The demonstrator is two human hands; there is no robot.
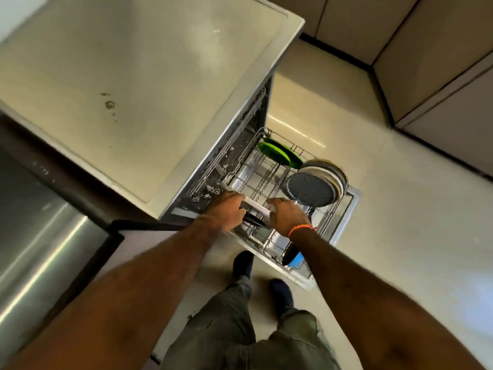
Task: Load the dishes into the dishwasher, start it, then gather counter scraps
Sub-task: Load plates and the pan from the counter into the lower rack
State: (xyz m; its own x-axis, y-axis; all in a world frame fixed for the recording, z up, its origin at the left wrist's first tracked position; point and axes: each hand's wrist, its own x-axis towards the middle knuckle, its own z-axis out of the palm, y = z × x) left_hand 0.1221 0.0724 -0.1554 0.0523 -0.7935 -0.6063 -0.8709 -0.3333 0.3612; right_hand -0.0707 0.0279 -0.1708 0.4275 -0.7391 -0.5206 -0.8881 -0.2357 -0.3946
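Note:
The dishwasher (213, 166) stands open under the counter, with its lower rack (266, 182) pulled out over the door (346, 209). Two green plates (280, 154) stand upright at the rack's far end. A stack of round dishes fronted by a grey speckled plate (312, 189) leans at the right side. A blue and black item (293, 256) sits at the near end. My left hand (226, 212) and my right hand (289, 217) grip opposite ends of a flat white-edged dish (256, 205) just above the rack, with a dark piece (254, 222) under it.
A pale counter (133, 89) with a few small scraps (110, 104) lies above the dishwasher. A steel appliance front (34, 236) is at the left. Pale floor (400, 222) stretches to the right, bordered by cabinets (440, 76). My feet (266, 276) stand beside the open door.

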